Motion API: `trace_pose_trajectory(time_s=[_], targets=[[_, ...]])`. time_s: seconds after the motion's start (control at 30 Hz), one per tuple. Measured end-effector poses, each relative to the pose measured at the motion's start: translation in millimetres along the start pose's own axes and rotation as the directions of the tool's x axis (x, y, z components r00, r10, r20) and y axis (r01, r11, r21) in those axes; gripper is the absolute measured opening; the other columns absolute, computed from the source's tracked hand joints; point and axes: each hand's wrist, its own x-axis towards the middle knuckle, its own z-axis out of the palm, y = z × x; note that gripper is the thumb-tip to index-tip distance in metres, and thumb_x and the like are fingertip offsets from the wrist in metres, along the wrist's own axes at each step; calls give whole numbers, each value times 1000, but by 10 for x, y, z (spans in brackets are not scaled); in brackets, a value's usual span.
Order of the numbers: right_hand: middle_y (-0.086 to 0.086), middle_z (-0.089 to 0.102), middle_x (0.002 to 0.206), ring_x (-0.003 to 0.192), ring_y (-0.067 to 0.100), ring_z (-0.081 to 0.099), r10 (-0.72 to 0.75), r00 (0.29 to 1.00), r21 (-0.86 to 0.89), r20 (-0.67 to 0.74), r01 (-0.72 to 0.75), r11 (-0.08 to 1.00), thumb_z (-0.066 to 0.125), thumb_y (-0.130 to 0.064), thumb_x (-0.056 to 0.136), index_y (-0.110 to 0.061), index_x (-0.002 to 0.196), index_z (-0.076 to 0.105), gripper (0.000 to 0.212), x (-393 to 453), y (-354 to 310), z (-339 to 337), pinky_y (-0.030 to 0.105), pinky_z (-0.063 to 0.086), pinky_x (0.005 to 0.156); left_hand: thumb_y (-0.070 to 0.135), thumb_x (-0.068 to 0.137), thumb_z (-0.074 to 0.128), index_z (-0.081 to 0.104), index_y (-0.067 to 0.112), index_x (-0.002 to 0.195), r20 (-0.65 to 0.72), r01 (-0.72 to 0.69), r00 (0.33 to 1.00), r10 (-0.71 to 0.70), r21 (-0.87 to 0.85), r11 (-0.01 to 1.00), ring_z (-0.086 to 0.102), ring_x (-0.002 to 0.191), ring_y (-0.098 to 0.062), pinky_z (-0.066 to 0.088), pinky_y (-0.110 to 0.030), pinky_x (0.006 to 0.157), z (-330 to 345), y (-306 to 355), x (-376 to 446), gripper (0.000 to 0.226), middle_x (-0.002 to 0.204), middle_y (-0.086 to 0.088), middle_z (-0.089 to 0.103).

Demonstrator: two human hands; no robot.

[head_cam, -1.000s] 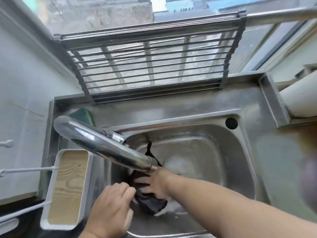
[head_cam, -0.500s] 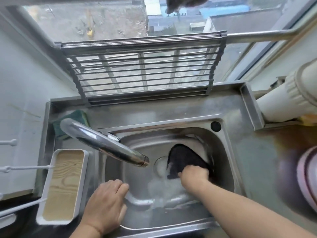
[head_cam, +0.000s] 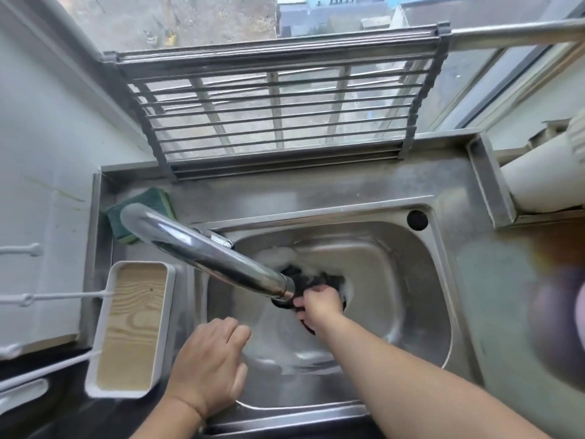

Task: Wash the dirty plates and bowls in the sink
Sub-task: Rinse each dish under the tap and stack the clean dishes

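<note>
Meanwhile, right hand [head_cam: 319, 304] grips dark cloth [head_cam: 305, 282] at sink [head_cam: 411, 280] bottom, under tap [head_cam: 205, 248]; left hand [head_cam: 210, 365] rests loose on front rim, holding nothing; no plates or bowls seen; best wipe suds toward drain, firm even strokes

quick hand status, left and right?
Left hand: open, fingers relaxed, resting at the near edge of the stainless steel sink, holding nothing.
Right hand: fingers curled on the black cloth over the drain.

Black cloth [head_cam: 311, 280], green sponge [head_cam: 142, 205], silver sink [head_cam: 395, 264], wood-grain white-rimmed tray [head_cam: 133, 327].
</note>
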Motion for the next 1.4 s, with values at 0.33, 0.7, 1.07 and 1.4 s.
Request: trace_pose_trajectory(time_s=[0.33,0.7,1.07,1.4], targets=[[7,57,112,113,24,47,-92,729,-719,678,684,125,52,-16,109,-15,110,58,7,-567,-589,215,36,40,97,31,60,61,64,17,87,-51,-28,998,26,-29,999,50,71,-27,36,-39,68,93,-53,8,31,87,-1,54],[14,44,149,134,38,42,-459,836,-951,300,301,-73,61,-39,94,-25,144,45,54,408,-384,-661,48,40,108,34,60,59,63,19,90,-20,-14,1000,14,6,1000,53,72,-27,42,-42,66,53,-34,16,34,88,0,55],[17,59,145,131,38,57,-55,860,-790,507,490,368,57,-36,96,-14,145,52,54,-352,95,482,36,47,102,33,62,58,62,19,88,-26,-12,1000,12,24,1000,52,72,-29,40,-42,65,40,-15,27,30,85,-1,54],[19,47,147,129,40,54,-350,924,-987,153,122,-109,42,-12,104,-18,156,38,52,451,-297,-857,50,51,102,33,62,55,61,19,88,-13,3,1000,-2,23,1000,52,70,-28,47,-41,62,28,-1,20,30,86,-1,54]])
